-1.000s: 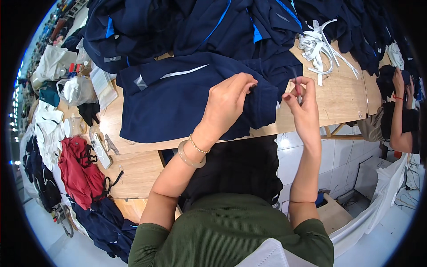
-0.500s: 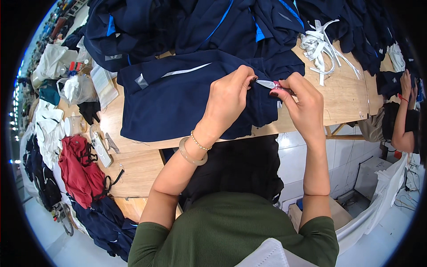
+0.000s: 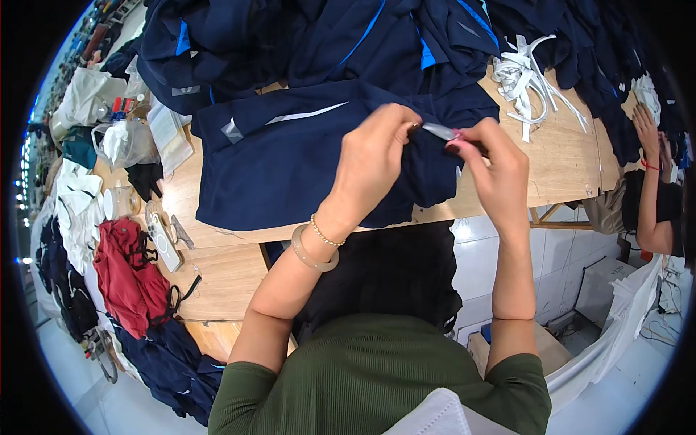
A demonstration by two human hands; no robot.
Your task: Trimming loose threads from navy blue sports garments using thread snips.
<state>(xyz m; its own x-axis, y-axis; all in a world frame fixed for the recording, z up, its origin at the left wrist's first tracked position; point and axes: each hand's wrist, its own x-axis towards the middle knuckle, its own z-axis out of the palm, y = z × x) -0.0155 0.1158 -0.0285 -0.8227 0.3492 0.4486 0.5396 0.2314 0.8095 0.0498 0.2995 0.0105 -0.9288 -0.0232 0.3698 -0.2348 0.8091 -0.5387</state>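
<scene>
Above the navy garment (image 3: 290, 167) lying on the tabletop (image 3: 551, 167), the left hand (image 3: 373, 163) is pinching a fold while the right hand (image 3: 493, 163), just beside, is gripping small snips (image 3: 438, 131) whose blades are pointing leftward at it.

Head-worn fisheye, downward, close over table (image 3: 565, 167)

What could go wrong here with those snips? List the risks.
1. The snips in the right hand point at the left hand, which pinches the navy garment; a fingertip could get nicked.
2. The blades sit right against the bunched cloth, so they might cut fabric rather than thread.
</scene>
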